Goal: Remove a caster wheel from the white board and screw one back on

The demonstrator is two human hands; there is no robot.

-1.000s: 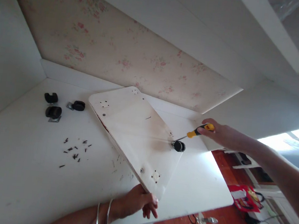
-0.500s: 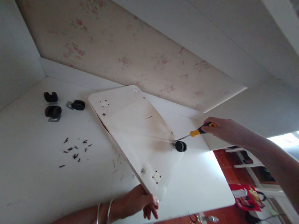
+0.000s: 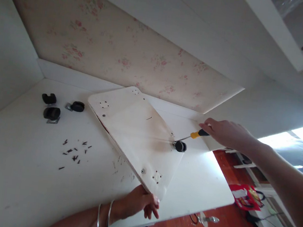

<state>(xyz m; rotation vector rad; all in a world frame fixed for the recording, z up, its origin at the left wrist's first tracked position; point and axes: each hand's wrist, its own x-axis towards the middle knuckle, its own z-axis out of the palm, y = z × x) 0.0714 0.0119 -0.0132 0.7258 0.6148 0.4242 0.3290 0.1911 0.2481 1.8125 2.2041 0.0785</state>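
Fixed caster: the black wheel (image 3: 180, 146) sits near the right edge of the white panel (image 3: 130, 125).
Screwdriver (image 3: 195, 134): tip at the caster's mount (exact contact too small to tell).
Right hand (image 3: 222, 130): fingers clenched round the handle, now hiding the butt that showed half a second ago; probably a regrip for turning, the caster still attached.
Left hand (image 3: 141, 201): against the panel's near corner, fingers bent; whether pinching, I cannot tell.
Desk (image 3: 36, 188): three loose casters (image 3: 52, 112), scattered screws (image 3: 74, 158).

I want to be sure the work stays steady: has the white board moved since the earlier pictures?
No, not visibly. Judged against the white strip below the wallpaper, the far corner of the white board keeps the same place.
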